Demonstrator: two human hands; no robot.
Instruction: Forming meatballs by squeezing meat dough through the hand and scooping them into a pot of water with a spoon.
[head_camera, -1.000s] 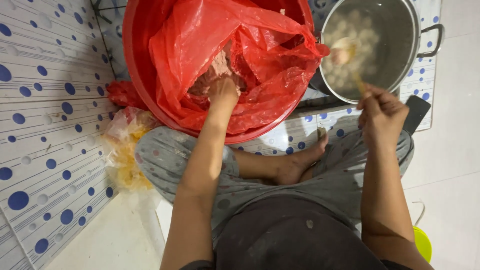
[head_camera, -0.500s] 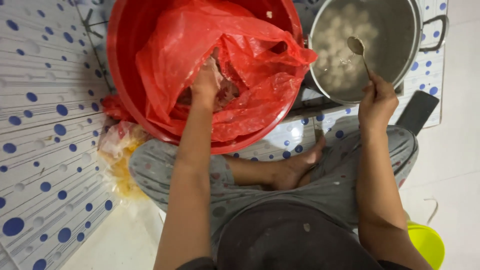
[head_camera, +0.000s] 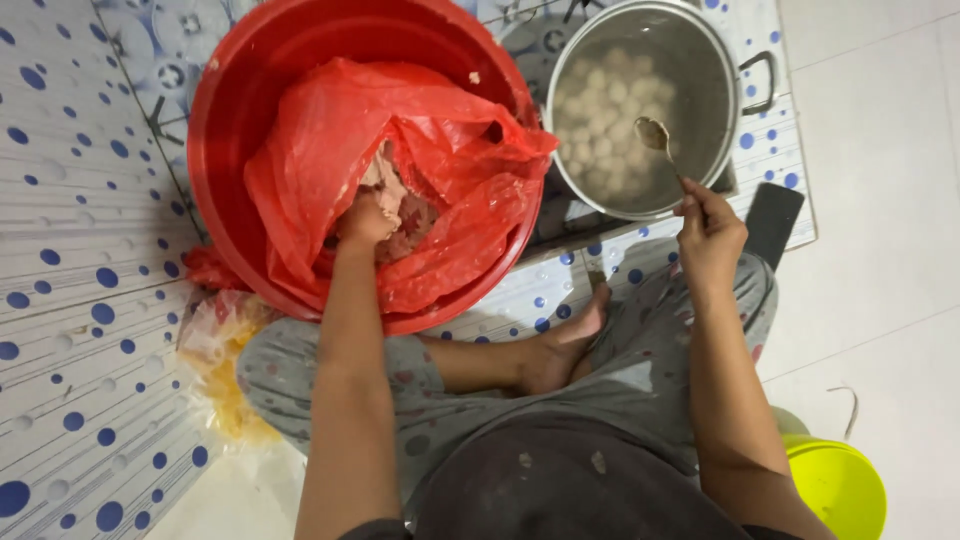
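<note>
Dotted floor, spoon (head_camera: 656, 135) now lifted above pot (head_camera: 700, 60)

We see pinkish meat paste (head_camera: 405, 215) heaped inside a crumpled red bag (head_camera: 450, 160), left; a metal spoon (head_camera: 662, 143) tilts over the right pot (head_camera: 700, 60).

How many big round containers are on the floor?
3. A red basin sits at the upper left, a metal pot stands beside it at the upper right, and a yellow-green bucket is at the bottom right, partly out of the picture.
</note>
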